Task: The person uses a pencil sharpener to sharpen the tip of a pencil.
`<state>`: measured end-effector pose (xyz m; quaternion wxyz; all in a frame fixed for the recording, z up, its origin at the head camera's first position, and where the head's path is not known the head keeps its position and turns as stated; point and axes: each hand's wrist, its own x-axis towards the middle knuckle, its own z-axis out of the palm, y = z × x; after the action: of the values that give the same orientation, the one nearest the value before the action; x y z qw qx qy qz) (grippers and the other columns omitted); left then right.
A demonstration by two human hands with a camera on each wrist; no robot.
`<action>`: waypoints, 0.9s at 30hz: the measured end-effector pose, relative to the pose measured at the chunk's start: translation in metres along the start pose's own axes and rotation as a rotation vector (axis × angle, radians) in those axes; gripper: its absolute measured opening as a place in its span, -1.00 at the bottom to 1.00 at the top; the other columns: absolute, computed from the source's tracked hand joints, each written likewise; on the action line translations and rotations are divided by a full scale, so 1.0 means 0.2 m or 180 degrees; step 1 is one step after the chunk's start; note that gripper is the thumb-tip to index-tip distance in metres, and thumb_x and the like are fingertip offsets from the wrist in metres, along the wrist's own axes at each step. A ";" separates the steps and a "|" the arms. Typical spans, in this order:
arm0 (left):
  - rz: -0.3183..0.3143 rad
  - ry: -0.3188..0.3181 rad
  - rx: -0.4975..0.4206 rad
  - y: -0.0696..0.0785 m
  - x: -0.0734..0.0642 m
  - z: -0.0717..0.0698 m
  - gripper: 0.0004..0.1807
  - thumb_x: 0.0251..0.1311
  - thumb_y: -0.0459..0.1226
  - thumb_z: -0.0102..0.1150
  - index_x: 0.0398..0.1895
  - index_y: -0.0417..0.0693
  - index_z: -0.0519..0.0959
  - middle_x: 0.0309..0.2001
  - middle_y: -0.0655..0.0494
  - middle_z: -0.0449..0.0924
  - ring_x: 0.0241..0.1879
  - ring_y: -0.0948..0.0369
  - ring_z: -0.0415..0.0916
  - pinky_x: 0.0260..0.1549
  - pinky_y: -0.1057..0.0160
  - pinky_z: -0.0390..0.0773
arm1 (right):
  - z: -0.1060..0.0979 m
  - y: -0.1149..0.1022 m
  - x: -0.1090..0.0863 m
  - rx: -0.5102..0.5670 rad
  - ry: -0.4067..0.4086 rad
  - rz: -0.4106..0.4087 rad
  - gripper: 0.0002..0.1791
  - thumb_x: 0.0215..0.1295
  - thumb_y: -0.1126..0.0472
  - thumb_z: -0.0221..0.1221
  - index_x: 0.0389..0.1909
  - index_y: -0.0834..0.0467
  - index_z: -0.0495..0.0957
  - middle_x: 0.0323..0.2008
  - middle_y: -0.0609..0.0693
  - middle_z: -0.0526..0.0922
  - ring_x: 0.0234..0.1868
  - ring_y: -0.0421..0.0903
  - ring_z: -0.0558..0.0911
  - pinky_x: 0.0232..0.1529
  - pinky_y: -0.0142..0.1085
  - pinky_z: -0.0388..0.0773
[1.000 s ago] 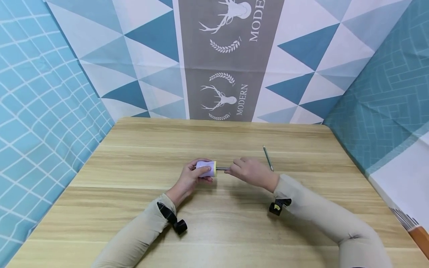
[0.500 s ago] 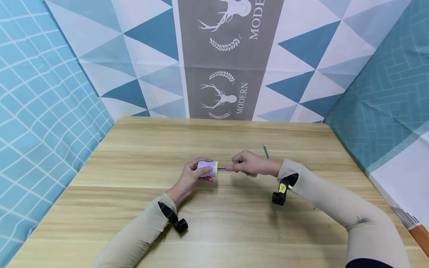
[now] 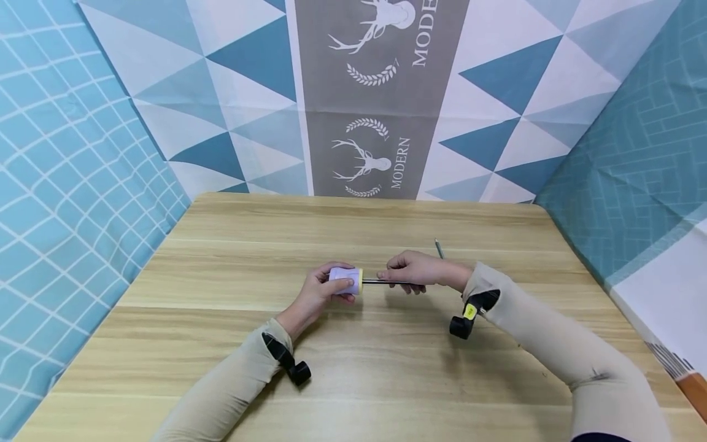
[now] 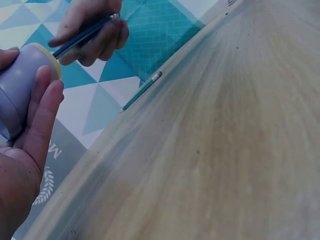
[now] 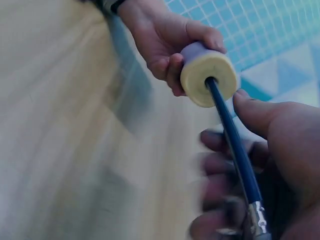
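Note:
My left hand (image 3: 316, 293) grips a purple pencil sharpener (image 3: 341, 280) with a pale yellow end face, thumb on the near side. From the hole in that face a dark pencil (image 5: 235, 145) sticks out to the right, its metal ferrule towards the right wrist camera. Around the pencil's outer part is my right hand (image 3: 415, 269); its thumb is extended and its fingers are loosely bent and blurred. In the right wrist view the thumb and fingers stand apart from the shaft. The pencil's tip is hidden inside the sharpener.
A second, green pencil (image 4: 142, 91) lies on the wooden table (image 3: 248, 233) behind the right wrist, partly covered by it in the head view. Patterned cloth (image 3: 364, 104) hangs at the back and on both sides. Each wrist wears a black camera strap.
The right hand has turned over about the pencil and loosened from it, baring more of the shaft. The left hand and sharpener have shifted very slightly to the right.

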<state>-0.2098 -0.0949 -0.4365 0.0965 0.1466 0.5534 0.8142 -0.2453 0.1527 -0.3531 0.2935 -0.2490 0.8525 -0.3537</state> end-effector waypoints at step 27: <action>-0.0146 0.0208 -0.0144 0.02 -0.01 0.00 -0.68 0.18 -0.51 0.10 -0.21 0.09 0.68 -0.20 -0.10 0.49 -0.56 0.17 0.63 -0.44 0.21 0.77 | 0.19 0.10 0.05 -0.4316 0.3145 -0.3321 -0.60 0.46 0.01 0.12 -0.55 0.15 0.49 -0.60 -0.05 0.46 -0.66 -0.18 0.45 -0.74 -0.46 0.47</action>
<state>-0.2083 -0.0966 -0.4333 0.1002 0.1049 0.5409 0.8285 -0.2307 0.1414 -0.3937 -0.4930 -0.5335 0.6847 0.0604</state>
